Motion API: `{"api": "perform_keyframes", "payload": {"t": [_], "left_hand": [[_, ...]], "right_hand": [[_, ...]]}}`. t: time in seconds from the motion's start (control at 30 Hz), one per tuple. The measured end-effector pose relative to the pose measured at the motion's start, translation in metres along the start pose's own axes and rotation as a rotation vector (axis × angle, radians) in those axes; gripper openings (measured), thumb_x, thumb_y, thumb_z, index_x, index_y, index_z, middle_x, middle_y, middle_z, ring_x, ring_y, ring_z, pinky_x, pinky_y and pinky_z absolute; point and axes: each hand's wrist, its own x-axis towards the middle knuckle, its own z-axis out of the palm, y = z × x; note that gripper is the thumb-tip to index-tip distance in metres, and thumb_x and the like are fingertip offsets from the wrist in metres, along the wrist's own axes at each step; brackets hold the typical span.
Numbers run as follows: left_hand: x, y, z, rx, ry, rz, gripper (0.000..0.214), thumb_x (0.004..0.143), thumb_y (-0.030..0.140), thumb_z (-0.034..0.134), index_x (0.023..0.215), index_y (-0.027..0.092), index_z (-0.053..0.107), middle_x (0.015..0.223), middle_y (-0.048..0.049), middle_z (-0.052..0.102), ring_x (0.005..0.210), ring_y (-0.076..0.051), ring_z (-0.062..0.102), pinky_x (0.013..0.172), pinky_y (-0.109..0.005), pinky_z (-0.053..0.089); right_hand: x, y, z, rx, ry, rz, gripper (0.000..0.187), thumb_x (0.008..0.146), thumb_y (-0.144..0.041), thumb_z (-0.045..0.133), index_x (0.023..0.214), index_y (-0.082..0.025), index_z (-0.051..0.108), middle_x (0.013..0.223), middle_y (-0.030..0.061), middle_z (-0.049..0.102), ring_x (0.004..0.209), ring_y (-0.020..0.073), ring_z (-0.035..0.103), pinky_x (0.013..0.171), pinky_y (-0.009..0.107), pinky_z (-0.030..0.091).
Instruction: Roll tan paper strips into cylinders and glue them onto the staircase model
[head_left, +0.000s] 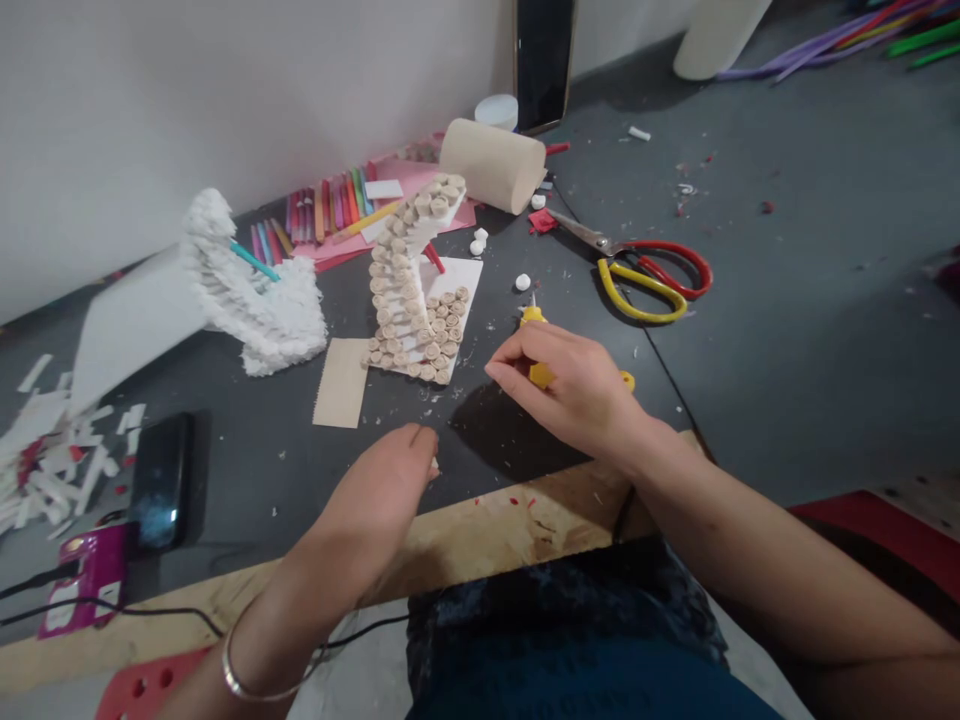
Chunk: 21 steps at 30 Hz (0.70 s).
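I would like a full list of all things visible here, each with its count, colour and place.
yellow tool: one, yellow, in right hand's grip
paper-roll model: one, beige on white card, table centre
fluffy model: one, white, left of it
card piece: one, beige, before the models
scissors: count unclear, red and yellow handles, right of the models
cylinder: one, beige, far side
phone: one, black, table left
left hand: curled, at table edge
right hand: around yellow tool
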Motion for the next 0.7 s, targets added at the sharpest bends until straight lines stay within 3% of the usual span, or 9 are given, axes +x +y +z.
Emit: {"api": "perform_keyframes", "payload": {"t": [0.47,0.7], "left_hand": [[0.0015,0.0019,0.0029,0.123,0.028,0.037,0.016,0.090,0.015,0.038,0.076,0.020,0.043,0.085,-0.0056,0.057,0.075,-0.019,0.052,0.066,-0.032,0.037],[0.0012,0.0043,0.0035,0.159,-0.023,-0.002,0.017,0.090,0.011,0.036,0.077,0.020,0.041,0.087,-0.0061,0.055,0.076,-0.020,0.052,0.067,-0.033,0.036]], "right_hand": [[-0.0013,-0.0001,0.0019,0.013,-0.035,0.021,0.015,0.093,-0.025,0.054,0.081,-0.019,0.061,0.077,0.0016,0.063,0.071,0.0141,0.056,0.068,0.028,0.043],[-0.0002,-0.0010,0.0002,-0.013,-0.055,0.003,0.015,0.093,-0.025,0.053,0.082,-0.019,0.061,0.077,0.0023,0.063,0.072,0.0151,0.057,0.069,0.029,0.044]]}}
